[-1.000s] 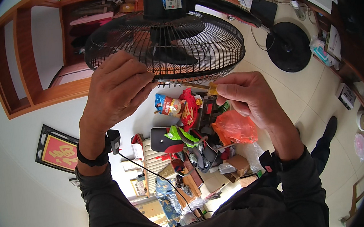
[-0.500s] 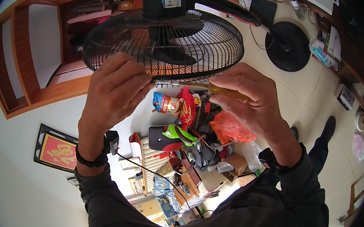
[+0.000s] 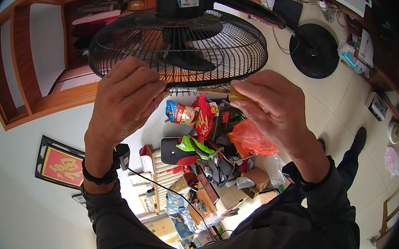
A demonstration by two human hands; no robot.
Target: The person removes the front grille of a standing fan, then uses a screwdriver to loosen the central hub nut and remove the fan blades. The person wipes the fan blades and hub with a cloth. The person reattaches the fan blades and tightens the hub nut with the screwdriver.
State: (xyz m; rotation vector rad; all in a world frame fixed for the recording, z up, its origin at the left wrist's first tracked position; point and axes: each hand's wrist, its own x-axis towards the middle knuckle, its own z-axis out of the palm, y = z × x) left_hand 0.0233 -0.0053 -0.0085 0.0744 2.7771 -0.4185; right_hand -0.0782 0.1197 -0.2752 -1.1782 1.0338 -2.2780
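A black standing fan's wire guard (image 3: 235,48) fills the upper middle, with dark blades behind the mesh. My left hand (image 3: 126,100) is closed in a pinch at the near rim of the guard; whatever lies between its fingertips is hidden. From the other side, my right hand (image 3: 278,109) grips a screwdriver (image 3: 236,94) by its yellow see-through handle. The screwdriver's thin shaft runs leftward along the guard's lower rim toward my left fingertips, where its tip cannot be made out.
The fan's round base (image 3: 314,50) stands on the tiled floor at right. Below the hands lie a red plastic bag (image 3: 252,138), a snack bag (image 3: 179,113) and cardboard boxes. A wooden cabinet (image 3: 42,109) is at upper left. A cable hangs from my left wrist.
My right hand's grip on the screwdriver handle has shifted slightly, with the fingers turned and more bunched. My left hand stays at the rim. The view has moved only slightly.
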